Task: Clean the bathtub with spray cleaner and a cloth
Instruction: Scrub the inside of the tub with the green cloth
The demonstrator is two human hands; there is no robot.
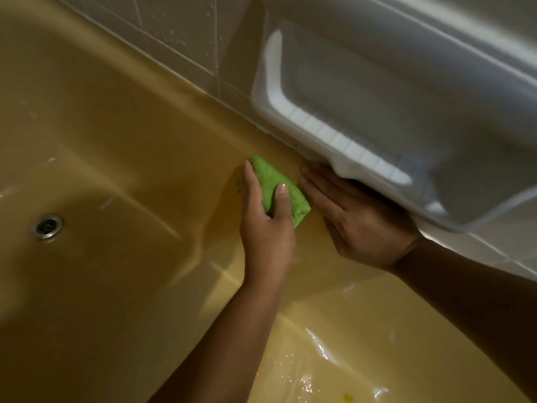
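Note:
A yellow bathtub [110, 141] fills the view. My left hand [266, 231] grips a green cloth [274, 184] with the thumb over its top and presses it against the tub's inner wall just below the rim. Just to its right, my right hand [360, 219] lies flat on the rim with straight fingers. Part of it is tucked under the edge of a white plastic basin [392, 97]. No spray cleaner is in view.
The white basin sits on the tub's rim against a tiled wall [180, 33] with water drops on it. A metal drain [46, 226] lies at the left of the tub floor. Water glistens on the tub surface [308, 370] at the bottom.

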